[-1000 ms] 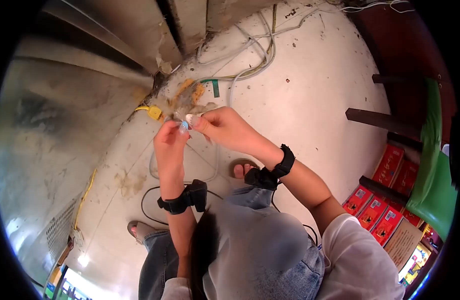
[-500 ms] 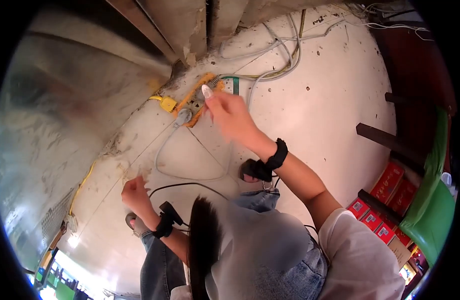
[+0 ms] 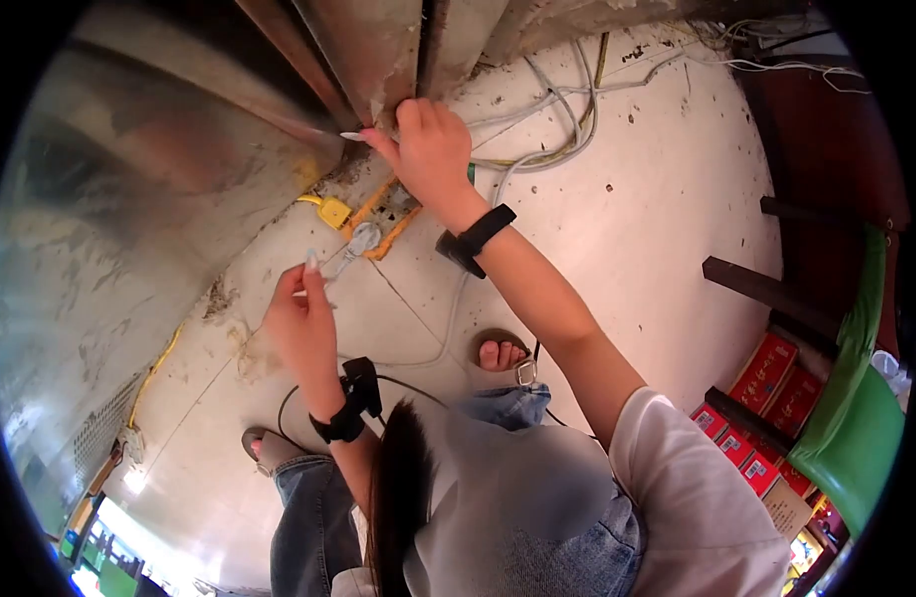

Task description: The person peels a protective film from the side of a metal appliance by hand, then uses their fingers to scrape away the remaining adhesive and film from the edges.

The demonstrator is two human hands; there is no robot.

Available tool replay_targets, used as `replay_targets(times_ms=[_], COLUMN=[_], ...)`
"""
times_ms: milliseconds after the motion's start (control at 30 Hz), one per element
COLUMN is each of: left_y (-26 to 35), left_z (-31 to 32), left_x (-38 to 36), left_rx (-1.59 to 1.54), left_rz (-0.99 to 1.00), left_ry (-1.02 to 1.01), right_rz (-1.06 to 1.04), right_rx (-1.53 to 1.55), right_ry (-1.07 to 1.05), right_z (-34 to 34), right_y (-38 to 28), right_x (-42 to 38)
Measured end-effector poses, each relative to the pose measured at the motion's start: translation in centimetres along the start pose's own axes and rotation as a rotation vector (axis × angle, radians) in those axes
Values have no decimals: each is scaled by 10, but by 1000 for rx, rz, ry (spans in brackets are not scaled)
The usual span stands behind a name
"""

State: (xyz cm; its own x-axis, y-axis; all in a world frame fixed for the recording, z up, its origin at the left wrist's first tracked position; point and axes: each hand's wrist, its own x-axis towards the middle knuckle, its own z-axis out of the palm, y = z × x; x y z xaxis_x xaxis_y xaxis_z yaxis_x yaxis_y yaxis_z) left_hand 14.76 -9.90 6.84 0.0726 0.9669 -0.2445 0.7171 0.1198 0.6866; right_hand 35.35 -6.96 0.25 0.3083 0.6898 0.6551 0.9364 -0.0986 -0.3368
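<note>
An orange-edged power strip (image 3: 393, 237) lies on the floor beside the metal cabinet (image 3: 179, 149). A yellow plug (image 3: 332, 211) and a grey plug (image 3: 364, 237) sit at its near end. Over its far end is my right hand (image 3: 433, 159), by the foot of the cabinet, thumb stretched out to the left and the other fingers bent down, their tips hidden. My left hand (image 3: 304, 318) hovers just short of the grey plug and its cord, thumb and index finger close together in a pinch. Whether anything is between them I cannot make out.
Grey and yellow-green cables (image 3: 567, 129) loop across the floor beyond my right hand. On the right stand a green-covered chair (image 3: 851, 438) and red boxes (image 3: 771, 373). A yellow cord (image 3: 159, 368) runs along the cabinet's base at left. My sandalled foot (image 3: 500, 350) is below.
My right hand has moved up and left over the strip's far end, with its thumb out toward the cabinet. My left hand has risen and come closer to the grey plug.
</note>
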Motion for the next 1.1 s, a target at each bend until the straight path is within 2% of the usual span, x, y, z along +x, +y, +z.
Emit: replay_targets(times_ms=[67, 233, 367, 467, 567, 633, 767, 867, 967, 1100], left_y=[10, 24, 41, 43, 55, 57, 53, 60, 60, 58], left_z=[5, 16, 21, 28, 30, 32, 23, 16, 24, 44], left_x=[3, 14, 24, 33, 37, 42, 50, 48, 45, 47], left_rx=[-56, -50, -71, -66, -145, -165, -156, -209, -222, -129], left_rz=[-7, 204, 295, 380, 354, 408, 443, 287, 406, 530], left_ry=[-45, -98, -209, -198, -169, -119, -95, -186, -93, -106], right_rz=[-47, -101, -129, -117, -75, -54, -140, -173, -133, -53], right_rx=[12, 88, 157, 222, 258, 273, 277, 322, 398, 415], right_ry=[13, 16, -38, -66, -108, -145, -192, -200, -161, -129], right_z=[3, 2, -8, -14, -16, -17, -22, -25, -24, -25], right_y=[2, 16, 21, 19, 16, 17, 30, 36, 33, 25], right_x=[-1, -1, 4, 6, 4, 3, 7, 11, 8, 2])
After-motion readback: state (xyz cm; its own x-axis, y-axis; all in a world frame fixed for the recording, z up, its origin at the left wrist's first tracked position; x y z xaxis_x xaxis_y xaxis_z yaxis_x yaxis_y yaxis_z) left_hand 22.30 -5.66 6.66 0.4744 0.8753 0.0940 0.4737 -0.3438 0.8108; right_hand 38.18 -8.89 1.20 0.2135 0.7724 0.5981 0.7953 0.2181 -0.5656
